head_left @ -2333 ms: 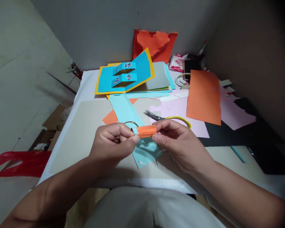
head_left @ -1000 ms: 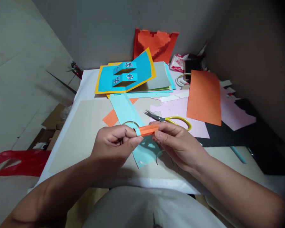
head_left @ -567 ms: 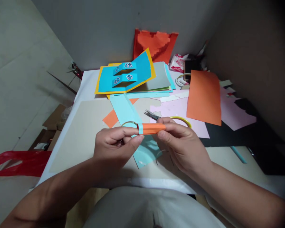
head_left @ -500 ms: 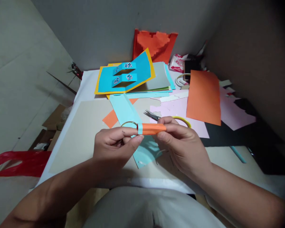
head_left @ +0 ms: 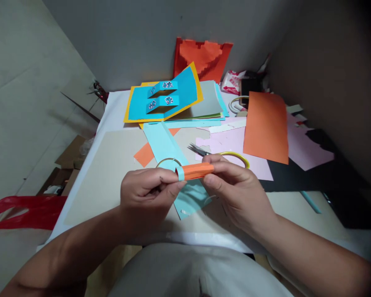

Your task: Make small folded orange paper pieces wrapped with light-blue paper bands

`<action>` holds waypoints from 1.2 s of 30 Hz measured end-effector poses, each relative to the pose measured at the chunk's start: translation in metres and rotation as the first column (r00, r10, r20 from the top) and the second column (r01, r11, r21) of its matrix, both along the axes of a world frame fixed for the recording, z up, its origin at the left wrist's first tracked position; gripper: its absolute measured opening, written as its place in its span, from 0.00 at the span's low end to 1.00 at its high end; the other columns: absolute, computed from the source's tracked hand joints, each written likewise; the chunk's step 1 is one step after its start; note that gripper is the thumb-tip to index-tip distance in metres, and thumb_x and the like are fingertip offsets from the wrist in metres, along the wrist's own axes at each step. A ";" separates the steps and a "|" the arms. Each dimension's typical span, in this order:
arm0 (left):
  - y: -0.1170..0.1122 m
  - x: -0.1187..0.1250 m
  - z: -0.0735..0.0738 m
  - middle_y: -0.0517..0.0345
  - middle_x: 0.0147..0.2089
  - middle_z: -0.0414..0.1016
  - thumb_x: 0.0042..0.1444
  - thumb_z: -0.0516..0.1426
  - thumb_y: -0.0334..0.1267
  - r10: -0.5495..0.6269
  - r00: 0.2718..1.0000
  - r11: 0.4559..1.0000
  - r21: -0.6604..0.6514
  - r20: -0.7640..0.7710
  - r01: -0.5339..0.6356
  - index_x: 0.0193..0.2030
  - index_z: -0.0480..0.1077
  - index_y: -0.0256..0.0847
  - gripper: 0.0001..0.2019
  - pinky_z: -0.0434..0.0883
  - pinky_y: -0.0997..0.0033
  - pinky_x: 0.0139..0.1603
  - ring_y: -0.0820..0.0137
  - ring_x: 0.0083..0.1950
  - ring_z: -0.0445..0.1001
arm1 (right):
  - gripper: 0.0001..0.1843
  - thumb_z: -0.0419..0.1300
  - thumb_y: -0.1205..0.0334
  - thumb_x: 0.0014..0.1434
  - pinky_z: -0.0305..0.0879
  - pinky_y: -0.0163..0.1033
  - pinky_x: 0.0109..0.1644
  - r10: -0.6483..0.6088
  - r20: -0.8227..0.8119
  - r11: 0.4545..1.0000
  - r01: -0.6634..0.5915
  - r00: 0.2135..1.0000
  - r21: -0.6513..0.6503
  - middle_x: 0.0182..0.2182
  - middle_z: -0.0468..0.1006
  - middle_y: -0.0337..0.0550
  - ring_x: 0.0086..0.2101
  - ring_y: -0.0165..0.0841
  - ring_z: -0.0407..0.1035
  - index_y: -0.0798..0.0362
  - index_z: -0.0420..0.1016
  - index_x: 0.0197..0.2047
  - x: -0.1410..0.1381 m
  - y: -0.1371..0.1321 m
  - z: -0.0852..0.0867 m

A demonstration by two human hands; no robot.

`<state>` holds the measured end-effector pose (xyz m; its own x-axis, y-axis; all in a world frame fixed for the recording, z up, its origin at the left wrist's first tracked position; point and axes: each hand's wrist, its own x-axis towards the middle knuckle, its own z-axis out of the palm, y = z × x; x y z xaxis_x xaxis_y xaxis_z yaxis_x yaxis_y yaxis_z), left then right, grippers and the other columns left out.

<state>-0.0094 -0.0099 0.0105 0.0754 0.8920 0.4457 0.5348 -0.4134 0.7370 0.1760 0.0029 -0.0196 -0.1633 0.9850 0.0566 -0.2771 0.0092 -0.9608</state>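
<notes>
Between my hands is a small folded orange paper tube with a light blue paper band around its left end. My left hand pinches the banded end between thumb and forefinger. With thumb and fingers, my right hand grips the orange right end. The tube tilts slightly up toward the right. Just behind it lie scissors with yellow handles, partly hidden by my right hand. Beneath the tube, a light blue paper strip crosses an orange strip.
A blue and yellow pop-up card rests on stacked paper at the back. An orange sheet, pink paper and black paper lie to the right. A red plastic bag hangs left of the table.
The tube's left end has dipped a little and its right end is now higher. My left fingertip has drawn back slightly, showing the opening at the banded end.
</notes>
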 end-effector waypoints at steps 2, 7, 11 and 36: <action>-0.001 0.001 0.000 0.65 0.16 0.67 0.53 0.64 0.31 -0.021 0.999 0.999 0.032 -0.037 0.022 0.22 0.71 0.43 0.11 0.58 0.75 0.18 0.78 0.18 0.60 | 0.04 0.71 0.62 0.53 0.67 0.41 0.47 0.005 -0.048 0.998 -0.008 0.999 -0.061 0.38 0.73 0.37 0.40 0.32 0.68 0.41 0.83 0.31 -0.001 0.001 -0.001; 0.000 0.001 0.000 0.67 0.16 0.62 0.54 0.62 0.30 -0.070 0.997 0.997 0.007 -0.032 0.070 0.21 0.67 0.41 0.13 0.56 0.77 0.19 0.79 0.18 0.56 | 0.05 0.71 0.60 0.51 0.65 0.39 0.41 0.009 -0.057 0.987 -0.018 0.998 -0.162 0.35 0.72 0.36 0.33 0.29 0.66 0.48 0.80 0.28 -0.003 0.003 0.000; 0.002 0.000 -0.002 0.68 0.16 0.60 0.52 0.62 0.28 -0.069 0.997 0.995 -0.069 0.040 0.072 0.21 0.68 0.39 0.11 0.55 0.79 0.18 0.80 0.18 0.55 | 0.06 0.72 0.60 0.52 0.62 0.38 0.42 0.027 0.006 0.986 -0.025 1.000 -0.163 0.35 0.72 0.37 0.35 0.29 0.65 0.49 0.80 0.28 -0.002 0.005 0.000; 0.009 -0.002 0.001 0.66 0.16 0.64 0.54 0.61 0.33 -0.029 0.989 0.925 -0.371 0.147 0.082 0.25 0.73 0.38 0.08 0.57 0.80 0.17 0.80 0.17 0.59 | 0.11 0.75 0.59 0.46 0.60 0.35 0.39 0.095 -0.132 0.909 -0.140 0.987 -0.393 0.30 0.73 0.36 0.33 0.27 0.65 0.53 0.78 0.26 -0.007 0.005 -0.004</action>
<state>-0.0118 -0.0012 0.0112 0.0919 0.9918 0.0893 0.4026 -0.1191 0.9076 0.1694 0.0081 -0.0238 -0.2948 0.9024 -0.3143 -0.3543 -0.4087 -0.8411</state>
